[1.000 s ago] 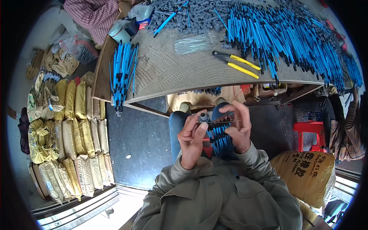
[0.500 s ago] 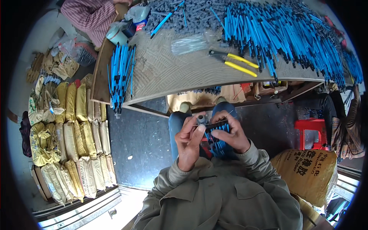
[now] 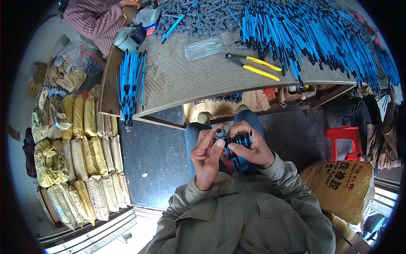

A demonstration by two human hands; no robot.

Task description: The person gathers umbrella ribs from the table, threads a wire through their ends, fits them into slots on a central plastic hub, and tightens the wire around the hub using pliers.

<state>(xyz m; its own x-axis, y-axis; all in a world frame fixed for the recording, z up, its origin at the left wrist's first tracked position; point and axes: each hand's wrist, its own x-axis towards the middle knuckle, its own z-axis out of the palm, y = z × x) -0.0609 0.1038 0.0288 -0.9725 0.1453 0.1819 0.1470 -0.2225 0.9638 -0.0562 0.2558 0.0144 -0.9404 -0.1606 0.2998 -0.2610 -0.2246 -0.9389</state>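
Left hand (image 3: 205, 155) pinches one grey fitting (image 3: 220, 133); right hand (image 3: 256, 149) clamps one blue-and-black bundle (image 3: 240, 164) (strands uncountable)

The patterned table (image 3: 169, 89) bears grey fittings (image 3: 211, 19), a large blue-rod pile (image 3: 296, 38) and, at left, a smaller bundle (image 3: 129, 84). Silvery wires (image 3: 204, 48) and yellow-handled pliers (image 3: 261, 73) lie close together.

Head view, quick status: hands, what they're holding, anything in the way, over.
Left hand: grip closed on gray fitting. Right hand: grip closed on black-ended blue rods. Hands partly cover both. Yellow-handled pliers on table.
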